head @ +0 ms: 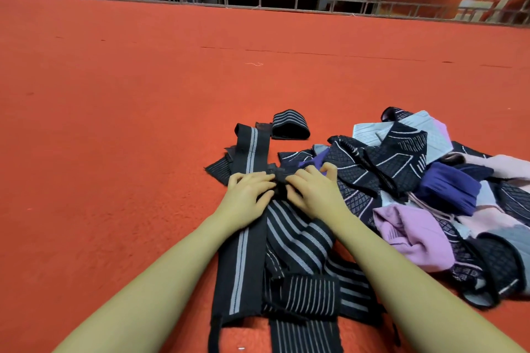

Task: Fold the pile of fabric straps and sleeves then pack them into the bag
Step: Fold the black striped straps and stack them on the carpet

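Nearest you, black grey-striped elastic straps (289,275) lie across red carpet (114,152); your left hand (249,194) and right hand (311,191) pinch a dark strap end (279,178), probably starting a fold. Right lies the unfolded pile of sleeves (430,189); no bag shows.

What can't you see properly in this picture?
Head view only:
- The bag: nowhere in the picture.
- The black strap end: covered by the left hand and right hand.
- The pile of sleeves: cut off by the right edge.
- The striped strap: cut off by the bottom edge.
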The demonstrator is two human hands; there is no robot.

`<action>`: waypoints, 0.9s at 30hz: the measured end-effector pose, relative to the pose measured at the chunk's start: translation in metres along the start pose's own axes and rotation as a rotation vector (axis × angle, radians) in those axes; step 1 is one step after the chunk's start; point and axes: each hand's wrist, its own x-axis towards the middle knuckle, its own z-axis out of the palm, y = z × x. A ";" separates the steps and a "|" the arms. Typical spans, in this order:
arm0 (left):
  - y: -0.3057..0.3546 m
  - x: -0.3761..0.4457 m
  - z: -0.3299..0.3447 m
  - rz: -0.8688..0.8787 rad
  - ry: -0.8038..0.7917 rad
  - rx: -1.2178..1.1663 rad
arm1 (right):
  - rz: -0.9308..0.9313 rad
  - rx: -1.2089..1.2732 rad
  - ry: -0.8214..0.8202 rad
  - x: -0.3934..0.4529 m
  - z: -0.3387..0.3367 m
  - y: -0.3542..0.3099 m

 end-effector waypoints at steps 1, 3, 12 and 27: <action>0.000 0.000 -0.001 0.022 -0.015 -0.005 | 0.065 0.038 0.019 0.000 -0.001 0.001; 0.002 0.000 -0.002 0.041 -0.100 0.007 | 0.192 0.114 0.038 -0.001 -0.004 0.002; 0.004 0.008 -0.012 0.011 -0.265 0.013 | 0.361 0.087 0.173 0.014 -0.014 -0.001; 0.011 0.007 -0.014 -0.128 0.001 0.010 | 0.191 0.104 -0.119 0.001 -0.004 -0.002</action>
